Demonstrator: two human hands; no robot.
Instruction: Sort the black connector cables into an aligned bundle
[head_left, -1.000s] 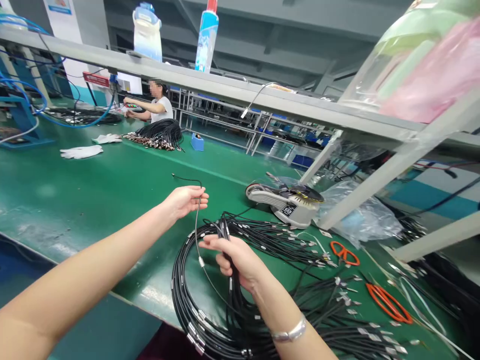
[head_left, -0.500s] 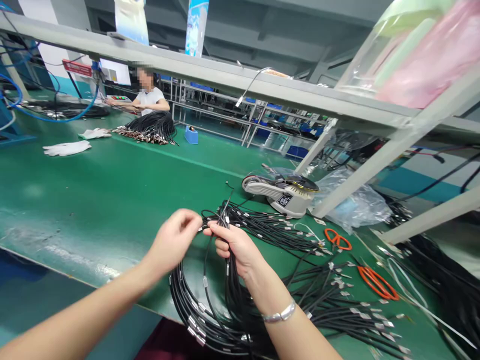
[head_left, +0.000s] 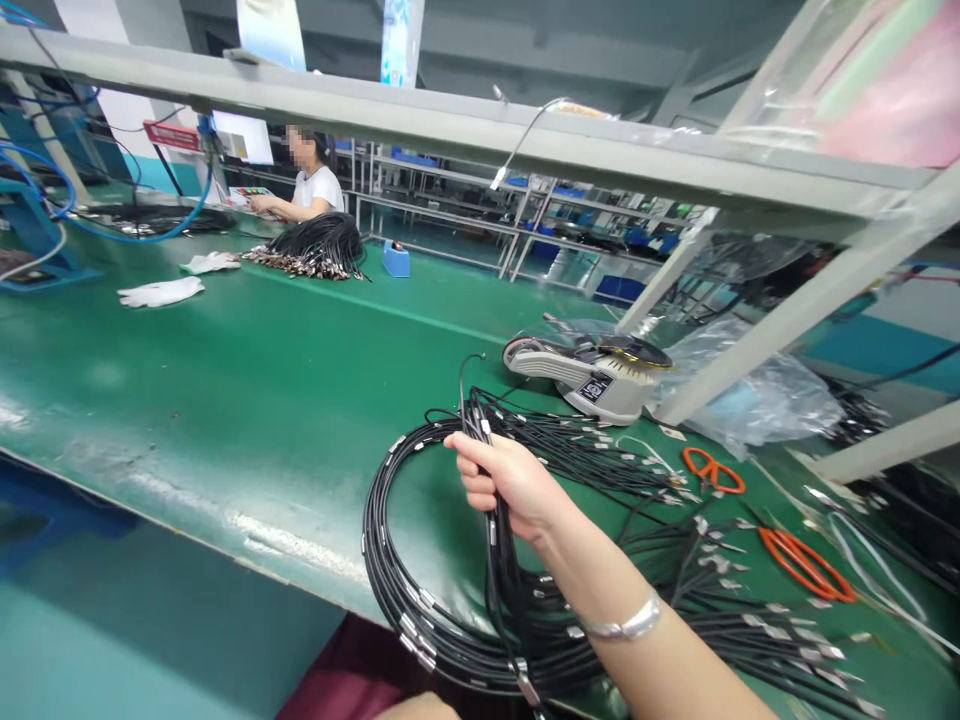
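Note:
My right hand (head_left: 517, 485) is closed around a bundle of thin black cables (head_left: 504, 560) with silver metal end pieces. The bundle is held upright over the table's front part, its tips standing above my thumb. A large coil of the same cables (head_left: 379, 510) curves round to the left of that hand and reaches past the table edge. Behind my fingers, more cables (head_left: 592, 450) lie spread on the green table. Of my left hand or wrist (head_left: 420, 708), only a patch of skin shows at the bottom edge; its fingers are out of sight.
Two orange-handled scissors (head_left: 806, 565) lie at the right. Behind the cables stands a grey tape dispenser (head_left: 600, 395), near a slanted shelf post (head_left: 720, 330). White gloves (head_left: 161, 292) and a cable pile (head_left: 330, 245) lie farther left, near a seated person (head_left: 319, 190).
My left hand has left the cable tips and dropped to the bottom edge. My right hand still grips the bundle. The view has shifted, so the scene sits farther right.

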